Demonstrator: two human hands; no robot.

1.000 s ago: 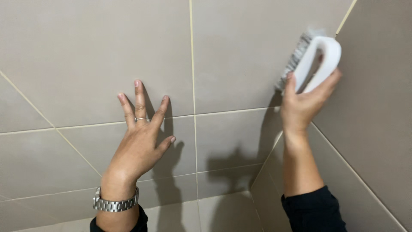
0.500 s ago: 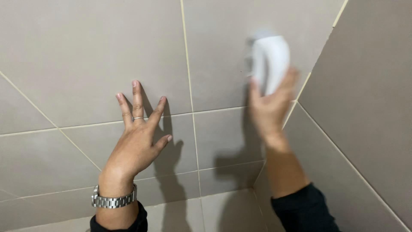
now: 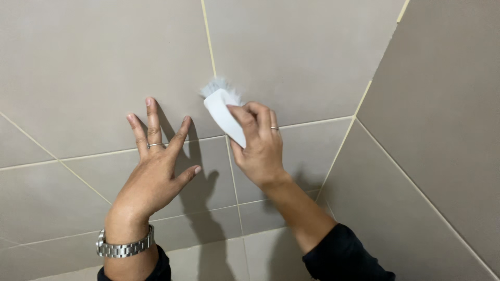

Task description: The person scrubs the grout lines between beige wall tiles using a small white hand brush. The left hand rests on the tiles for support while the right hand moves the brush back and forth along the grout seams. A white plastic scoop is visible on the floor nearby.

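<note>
My left hand (image 3: 153,174) lies flat against a beige tiled wall (image 3: 94,67), fingers spread, a ring on one finger and a metal watch (image 3: 125,246) on the wrist. My right hand (image 3: 259,145) grips a white scrubbing brush (image 3: 223,109) by its handle. The pale bristles press on the wall where a vertical grout line (image 3: 208,36) meets a horizontal one. The brush sits just right of my left hand's fingertips. A ring shows on my right hand too.
The wall meets a second tiled wall (image 3: 442,130) at a corner on the right, marked by a yellowish grout seam. Both forearms end in dark sleeves at the bottom edge. Shadows of both hands fall on the tiles.
My right hand has carried the brush from high in the corner down and left to the grout junction beside my left hand. The left hand has stayed flat on the wall.
</note>
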